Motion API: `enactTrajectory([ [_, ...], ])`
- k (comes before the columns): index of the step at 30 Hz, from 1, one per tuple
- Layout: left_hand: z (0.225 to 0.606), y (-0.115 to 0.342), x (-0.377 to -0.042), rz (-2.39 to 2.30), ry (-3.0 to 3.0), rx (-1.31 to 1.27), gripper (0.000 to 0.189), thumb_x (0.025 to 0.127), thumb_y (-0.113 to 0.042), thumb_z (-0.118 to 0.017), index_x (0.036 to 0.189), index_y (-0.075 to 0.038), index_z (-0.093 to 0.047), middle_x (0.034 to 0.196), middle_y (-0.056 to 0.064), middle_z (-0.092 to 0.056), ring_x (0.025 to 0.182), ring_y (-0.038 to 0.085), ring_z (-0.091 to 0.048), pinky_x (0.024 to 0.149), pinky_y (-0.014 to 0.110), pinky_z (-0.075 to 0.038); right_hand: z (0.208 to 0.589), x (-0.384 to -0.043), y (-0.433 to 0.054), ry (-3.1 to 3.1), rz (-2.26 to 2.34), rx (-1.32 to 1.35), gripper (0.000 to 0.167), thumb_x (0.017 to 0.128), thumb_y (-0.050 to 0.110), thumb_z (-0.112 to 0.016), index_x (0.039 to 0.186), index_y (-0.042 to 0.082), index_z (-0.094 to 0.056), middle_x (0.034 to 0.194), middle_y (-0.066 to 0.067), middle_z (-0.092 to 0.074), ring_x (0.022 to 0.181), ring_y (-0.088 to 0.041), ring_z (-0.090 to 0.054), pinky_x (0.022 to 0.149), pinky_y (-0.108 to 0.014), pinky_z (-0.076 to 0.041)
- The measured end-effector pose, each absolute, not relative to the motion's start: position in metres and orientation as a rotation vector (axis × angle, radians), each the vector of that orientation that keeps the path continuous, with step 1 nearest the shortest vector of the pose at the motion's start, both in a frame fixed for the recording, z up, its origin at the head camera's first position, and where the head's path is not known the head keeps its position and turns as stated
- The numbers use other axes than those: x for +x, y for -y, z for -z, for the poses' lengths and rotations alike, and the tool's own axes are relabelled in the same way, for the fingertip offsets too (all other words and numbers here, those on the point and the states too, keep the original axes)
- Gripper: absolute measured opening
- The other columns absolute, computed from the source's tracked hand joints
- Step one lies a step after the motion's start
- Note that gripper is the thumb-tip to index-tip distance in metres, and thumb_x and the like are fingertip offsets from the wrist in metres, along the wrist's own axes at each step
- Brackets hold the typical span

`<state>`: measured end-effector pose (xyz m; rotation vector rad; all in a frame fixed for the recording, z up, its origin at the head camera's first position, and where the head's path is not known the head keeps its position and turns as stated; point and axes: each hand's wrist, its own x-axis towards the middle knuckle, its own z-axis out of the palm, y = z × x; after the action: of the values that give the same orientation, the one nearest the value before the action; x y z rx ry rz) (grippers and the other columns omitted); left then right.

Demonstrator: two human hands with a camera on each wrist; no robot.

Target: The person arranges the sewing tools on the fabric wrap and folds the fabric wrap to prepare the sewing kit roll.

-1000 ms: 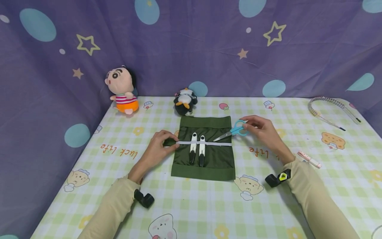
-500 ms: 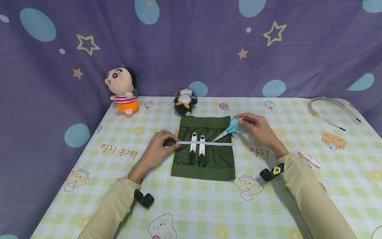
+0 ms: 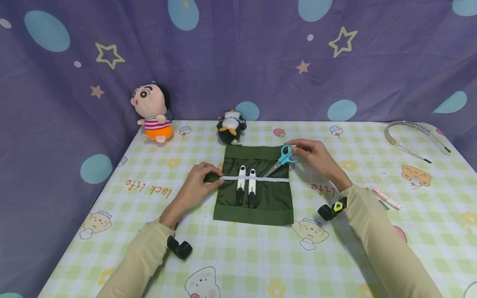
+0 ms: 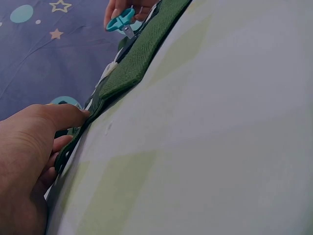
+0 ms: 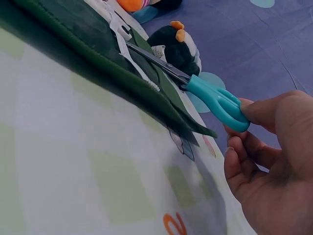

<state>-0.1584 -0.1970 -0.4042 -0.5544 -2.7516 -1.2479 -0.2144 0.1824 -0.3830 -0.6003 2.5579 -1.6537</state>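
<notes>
A dark green fabric roll [image 3: 273, 198] lies spread on the table, with a white elastic band [image 3: 280, 180] across its middle. Two slim white-and-black tools [image 3: 241, 188] sit side by side under that band; their exact kind is unclear. My left hand [image 3: 195, 186] pinches the roll's left edge at the band's end, thumb [image 4: 68, 115] on top. Between thumb and fingers, my right hand [image 3: 314, 159] holds the turquoise handle of small scissors [image 5: 210, 98]. Their blades slant down and left, the tips at the band beside the right tool. Whether the tips are beneath the band, I cannot tell.
Behind the roll lies a penguin plush [image 3: 231, 126], and a cartoon-boy plush [image 3: 154, 111] stands at the back left. On the right are a coiled headband [image 3: 395, 134] and a small pink-and-white stick-shaped item [image 3: 386, 199]. A checked cloth [image 3: 246, 256] covers the table.
My right hand has moved left and slightly away from me with the scissors, which now stand steeper, their tips closer to the right tool. The left hand has stayed in place.
</notes>
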Motion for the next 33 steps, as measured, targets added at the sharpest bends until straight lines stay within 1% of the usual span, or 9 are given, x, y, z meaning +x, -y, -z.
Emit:
enactTrajectory([
  [6, 0.405, 0.197, -0.159, 1.257, 2.747, -0.559, 0.013, 0.094, -0.015, -0.079, 0.106, -0.010, -0.076, 0.117, 0.010, -0.063, 0.115, 0.033, -0.053, 0.102, 0.053, -0.040, 0.380, -0.218, -0.173, -2.527, 1.649, -0.630, 0.029, 0.108, 0.014, -0.058, 0.130, 0.001, -0.070, 0.113, -0.019, -0.071, 0.090, -0.025, -0.068, 0.076, -0.034, -0.052],
  [9, 0.405, 0.197, -0.159, 1.259, 2.746, -0.562, 0.013, 0.094, -0.015, -0.079, 0.106, -0.010, -0.076, 0.117, 0.010, -0.063, 0.115, 0.033, -0.053, 0.101, 0.053, -0.040, 0.380, -0.219, -0.169, -2.527, 1.637, -0.636, 0.028, 0.107, 0.012, -0.058, 0.129, 0.000, -0.071, 0.112, -0.019, -0.072, 0.091, -0.027, -0.067, 0.076, -0.034, -0.051],
  [14, 0.405, 0.197, -0.158, 1.251, 2.748, -0.558, 0.013, 0.094, -0.015, -0.079, 0.105, -0.010, -0.076, 0.117, 0.010, -0.063, 0.115, 0.033, -0.053, 0.102, 0.053, -0.040, 0.378, -0.221, -0.163, -2.536, 1.619, -0.652, 0.027, 0.107, 0.010, -0.059, 0.128, 0.000, -0.071, 0.116, -0.018, -0.072, 0.094, -0.027, -0.068, 0.077, -0.032, -0.050],
  [15, 0.405, 0.197, -0.158, 1.249, 2.748, -0.558, 0.013, 0.094, -0.015, -0.079, 0.105, -0.010, -0.076, 0.117, 0.010, -0.063, 0.115, 0.033, -0.053, 0.102, 0.053, -0.040, 0.378, -0.221, -0.162, -2.536, 1.614, -0.659, 0.027, 0.107, 0.010, -0.059, 0.128, 0.000, -0.071, 0.117, -0.018, -0.072, 0.094, -0.026, -0.067, 0.075, -0.031, -0.050],
  [18, 0.404, 0.197, -0.158, 1.246, 2.748, -0.559, 0.013, 0.094, -0.015, -0.079, 0.105, -0.010, -0.076, 0.117, 0.010, -0.063, 0.115, 0.034, -0.053, 0.102, 0.054, -0.040, 0.377, -0.222, -0.159, -2.534, 1.599, -0.684, 0.027, 0.107, 0.009, -0.058, 0.128, -0.001, -0.071, 0.115, -0.019, -0.072, 0.091, -0.024, -0.066, 0.072, -0.028, -0.046],
  [22, 0.404, 0.197, -0.158, 1.245, 2.750, -0.554, 0.013, 0.094, -0.015, -0.079, 0.106, -0.010, -0.076, 0.117, 0.010, -0.063, 0.115, 0.033, -0.053, 0.102, 0.053, -0.040, 0.377, -0.224, -0.156, -2.534, 1.572, -0.719, 0.027, 0.107, 0.008, -0.058, 0.128, -0.003, -0.071, 0.112, -0.019, -0.072, 0.088, -0.021, -0.063, 0.071, -0.027, -0.046],
  [26, 0.404, 0.197, -0.157, 1.255, 2.748, -0.553, 0.013, 0.094, -0.015, -0.079, 0.106, -0.010, -0.076, 0.117, 0.010, -0.063, 0.115, 0.033, -0.053, 0.102, 0.053, -0.040, 0.377, -0.224, -0.153, -2.576, 1.505, -0.745, 0.027, 0.107, 0.007, -0.058, 0.128, -0.003, -0.070, 0.112, -0.019, -0.072, 0.084, -0.022, -0.061, 0.071, -0.029, -0.047],
  [30, 0.404, 0.197, -0.157, 1.257, 2.745, -0.556, 0.013, 0.094, -0.015, -0.079, 0.105, -0.010, -0.076, 0.117, 0.010, -0.063, 0.115, 0.033, -0.053, 0.102, 0.053, -0.040, 0.375, -0.223, -0.151, -2.608, 1.448, -0.743, 0.028, 0.106, 0.007, -0.058, 0.129, -0.002, -0.070, 0.115, -0.018, -0.070, 0.081, -0.025, -0.055, 0.071, -0.033, -0.045],
  [33, 0.404, 0.197, -0.157, 1.252, 2.748, -0.555, 0.013, 0.094, -0.015, -0.079, 0.106, -0.010, -0.076, 0.117, 0.009, -0.063, 0.115, 0.033, -0.053, 0.102, 0.053, -0.040, 0.374, -0.223, -0.148, -2.625, 1.415, -0.739, 0.028, 0.106, 0.007, -0.058, 0.129, -0.001, -0.071, 0.117, -0.017, -0.070, 0.077, -0.025, -0.052, 0.068, -0.034, -0.043],
])
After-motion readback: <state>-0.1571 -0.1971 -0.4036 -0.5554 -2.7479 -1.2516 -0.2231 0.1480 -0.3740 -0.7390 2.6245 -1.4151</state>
